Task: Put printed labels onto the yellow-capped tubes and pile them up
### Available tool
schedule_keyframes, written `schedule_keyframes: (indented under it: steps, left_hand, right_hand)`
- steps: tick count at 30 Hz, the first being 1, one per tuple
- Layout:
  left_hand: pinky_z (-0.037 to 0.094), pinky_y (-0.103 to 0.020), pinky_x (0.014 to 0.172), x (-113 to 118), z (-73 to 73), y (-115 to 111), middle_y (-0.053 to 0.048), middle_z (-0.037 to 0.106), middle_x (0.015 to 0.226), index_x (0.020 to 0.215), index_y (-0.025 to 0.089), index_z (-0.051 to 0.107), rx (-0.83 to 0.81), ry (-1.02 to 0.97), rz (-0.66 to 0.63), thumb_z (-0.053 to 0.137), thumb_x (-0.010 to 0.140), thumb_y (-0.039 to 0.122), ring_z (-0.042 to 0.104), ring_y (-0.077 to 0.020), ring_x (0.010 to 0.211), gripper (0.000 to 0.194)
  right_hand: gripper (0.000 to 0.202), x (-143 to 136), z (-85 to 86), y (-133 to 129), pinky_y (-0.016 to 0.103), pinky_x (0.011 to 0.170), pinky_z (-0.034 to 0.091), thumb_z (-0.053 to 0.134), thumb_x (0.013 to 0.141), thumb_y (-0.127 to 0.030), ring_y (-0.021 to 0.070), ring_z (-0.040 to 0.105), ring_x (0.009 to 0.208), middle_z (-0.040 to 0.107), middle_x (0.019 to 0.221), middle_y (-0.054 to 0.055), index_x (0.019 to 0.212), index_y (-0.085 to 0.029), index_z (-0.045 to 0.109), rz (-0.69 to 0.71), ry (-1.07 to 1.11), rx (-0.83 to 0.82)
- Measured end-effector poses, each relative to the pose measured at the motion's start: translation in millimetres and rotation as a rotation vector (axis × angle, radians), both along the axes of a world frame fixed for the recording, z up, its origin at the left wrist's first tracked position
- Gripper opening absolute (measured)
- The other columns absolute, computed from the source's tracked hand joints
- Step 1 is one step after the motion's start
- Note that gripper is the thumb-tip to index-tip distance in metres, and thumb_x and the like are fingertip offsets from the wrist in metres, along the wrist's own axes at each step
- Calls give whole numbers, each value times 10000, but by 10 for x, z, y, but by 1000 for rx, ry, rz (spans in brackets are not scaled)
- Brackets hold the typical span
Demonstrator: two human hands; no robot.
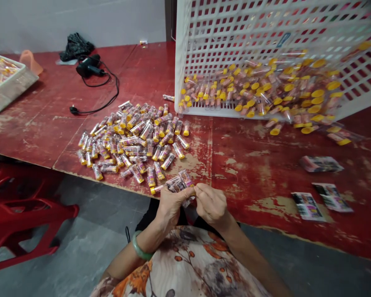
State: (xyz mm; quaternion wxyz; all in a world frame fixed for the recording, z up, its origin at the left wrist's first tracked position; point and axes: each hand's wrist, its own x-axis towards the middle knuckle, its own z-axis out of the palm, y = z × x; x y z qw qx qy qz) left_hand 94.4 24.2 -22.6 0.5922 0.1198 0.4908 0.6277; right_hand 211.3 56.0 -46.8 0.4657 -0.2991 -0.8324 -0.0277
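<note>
My left hand (169,206) is closed around a small bunch of printed plastic sleeves (174,184), just over the table's front edge. A small labelled tube (186,178) stands out beside the sleeves at the same hand. My right hand (212,205) is pinched shut against the left thumb; what lies between its fingers is hidden. Just beyond both hands spreads a pile of short transparent tubes (132,142) with yellow caps and printed labels. One capped tube (156,189) lies close to my left fingers.
A white perforated crate (235,24) on its side spills yellow-capped tubes (266,88) onto the red table (148,70). Printed sleeves (307,206) and a stack of sleeves (321,163) lie right. At left are a corded black heat gun (91,66), black bag (76,46), white tub (12,88) and red stools (27,206).
</note>
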Motion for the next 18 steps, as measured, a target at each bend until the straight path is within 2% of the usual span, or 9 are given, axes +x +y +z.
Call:
schedule_keyframes:
  steps: [2,4,6,7,9,11,14,16,18]
  left_hand:
    - [505,-255,645,-64,-27,26,-30,689,721,767,121,700,-12,27,-11,849,525,217,603,-121,610,301]
    - [506,-255,622,-179,-34,99,-42,689,718,764,113,696,-23,83,-29,840,543,249,602,-125,598,296]
    - [499,-249,586,-355,-9,228,-41,683,704,772,116,692,-17,181,-18,827,562,291,600,-131,585,306]
    - [491,-244,566,-465,13,307,-34,677,694,785,122,691,-5,254,0,815,576,316,598,-134,580,312]
    - [462,-233,527,-706,68,472,-13,661,663,792,136,693,19,465,39,767,631,372,592,-144,578,295]
    - [408,-214,506,-943,120,613,13,607,564,658,142,673,21,781,91,722,681,385,555,-135,557,249]
    - [369,-205,511,-1194,178,721,28,531,476,550,156,626,24,1096,248,695,716,371,522,-120,550,280]
    - [401,-201,547,-1256,216,718,26,563,529,620,166,638,82,1056,416,684,733,377,541,-113,575,244]
    - [451,-215,578,-1231,262,670,18,594,587,700,171,641,144,825,534,666,749,412,559,-105,565,248]
  right_hand:
    - [214,-48,27,51,257,618,558,459,804,-46,165,666,705,664,763,77,903,-148,618,56,20,-92]
    - [152,-85,77,169,243,616,544,491,820,-66,146,651,691,655,744,62,855,-149,613,198,48,-239]
    - [94,-104,125,375,255,649,542,560,816,-126,146,649,739,672,812,66,881,-148,624,358,74,-383]
    - [104,-108,139,511,270,676,541,589,805,-160,152,650,773,681,860,70,897,-150,635,390,85,-443]
    - [113,-112,134,830,295,719,526,613,776,-201,166,646,802,692,888,66,867,-159,664,266,85,-553]
    - [105,-121,85,1171,303,734,503,587,751,-190,175,637,779,695,833,65,778,-158,683,33,65,-637]
    - [169,-165,-22,1625,305,748,475,531,727,-160,185,627,766,700,805,80,730,-147,698,-179,33,-698]
    - [221,-220,-78,1851,301,767,462,487,740,-154,187,627,786,708,832,89,760,-141,707,-245,37,-727]
    - [259,-302,-106,2008,299,775,451,458,771,-181,193,627,816,712,866,103,807,-135,710,-317,41,-766]
